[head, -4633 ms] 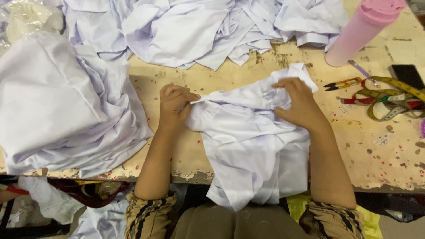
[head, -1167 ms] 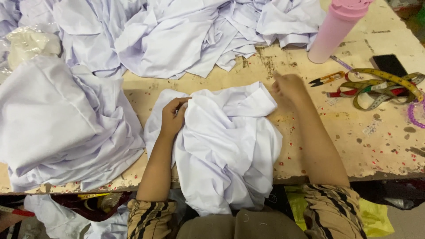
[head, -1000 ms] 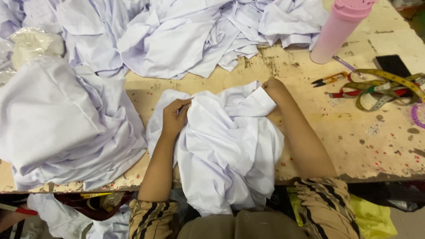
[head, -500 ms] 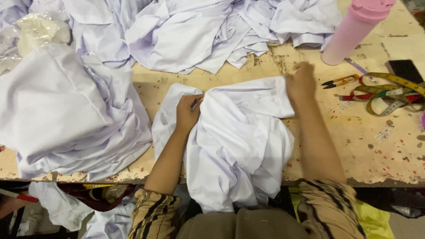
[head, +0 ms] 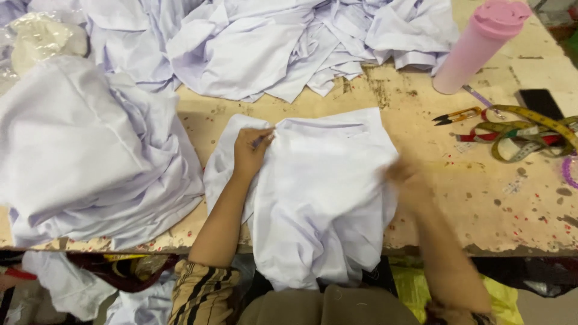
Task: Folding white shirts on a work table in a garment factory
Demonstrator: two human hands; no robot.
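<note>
At the middle of the worn wooden table (head: pixel 542 210) a white shirt (head: pixel 325 186) lies spread, hem hanging over the near edge, the left hand (head: pixel 250 150) pinching its fabric at ten o'clock while the right hand (head: pixel 406 180), at its three o'clock edge, is too blurred to read, a pink bottle (head: pixel 478 45) well beyond at one o'clock

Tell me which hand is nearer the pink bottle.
Right. The right hand, blurred, lies below-left of the pink bottle; the left hand rests farther left on the white garment.
</note>
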